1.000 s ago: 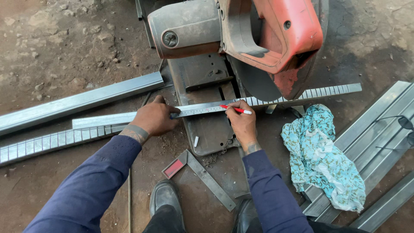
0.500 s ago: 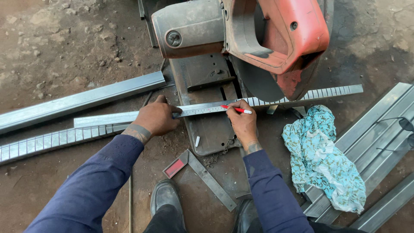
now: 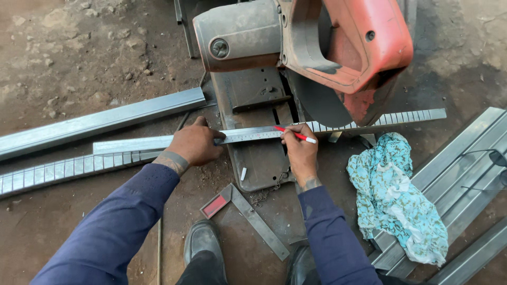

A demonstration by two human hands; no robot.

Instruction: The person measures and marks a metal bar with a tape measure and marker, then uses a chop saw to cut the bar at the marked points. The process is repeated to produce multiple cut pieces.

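My left hand presses down on a long steel ruler laid along a notched metal strip across the base of a chop saw. My right hand grips a red and white marker pen, its tip touching the ruler just below the saw blade. The saw's red guard and grey motor hang raised above the strip.
A try square with a red stock lies on the ground by my shoes. A blue patterned rag lies on metal channels at right. More steel sections lie at left on dirt.
None of the hands or the ruler has visibly shifted; only the camera view has drifted slightly.
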